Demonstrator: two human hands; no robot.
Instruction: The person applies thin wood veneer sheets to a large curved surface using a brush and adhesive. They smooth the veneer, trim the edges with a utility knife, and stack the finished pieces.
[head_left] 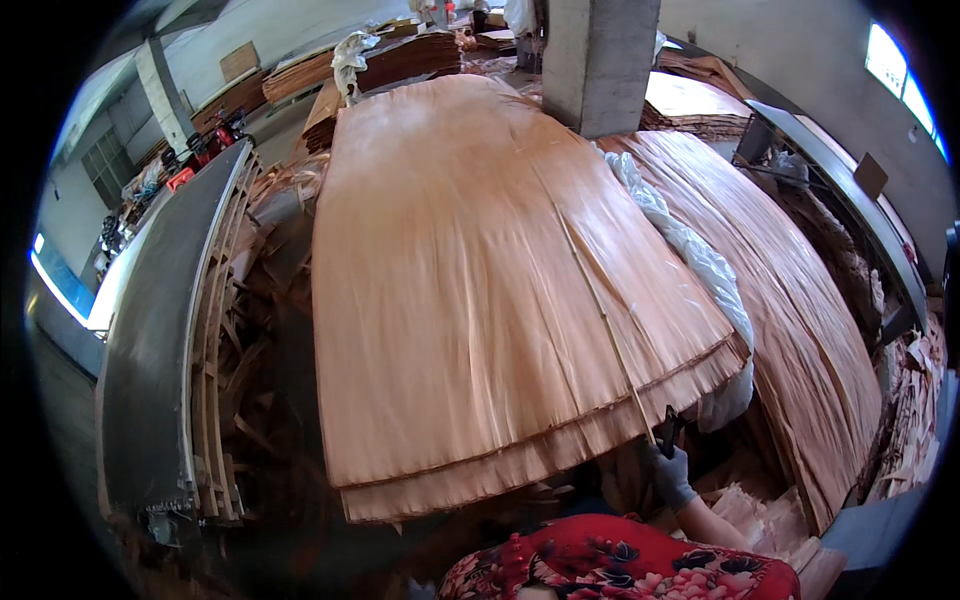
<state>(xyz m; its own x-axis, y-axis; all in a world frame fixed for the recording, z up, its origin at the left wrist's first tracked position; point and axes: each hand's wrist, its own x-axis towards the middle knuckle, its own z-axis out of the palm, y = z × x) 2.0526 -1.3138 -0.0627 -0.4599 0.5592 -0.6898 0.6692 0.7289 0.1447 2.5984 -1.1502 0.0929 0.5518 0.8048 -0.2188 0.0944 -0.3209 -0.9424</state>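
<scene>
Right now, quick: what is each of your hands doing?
Left hand: not in view.
Right hand: gloved, closed on a dark tool at the near edge of the veneer stack.

Daylight from a bright rectangular window at upper right lights the pale orange wood veneer stack; the lower foreground is dim, the fisheye rim black and bent.

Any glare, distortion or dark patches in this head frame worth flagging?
Head view: strong fisheye bending, so the veneer stack bulges and the conveyor curves; the windows blow out white; the floor under the stack's near edge is deep shadow, where the gloved right hand reads dim.
</scene>
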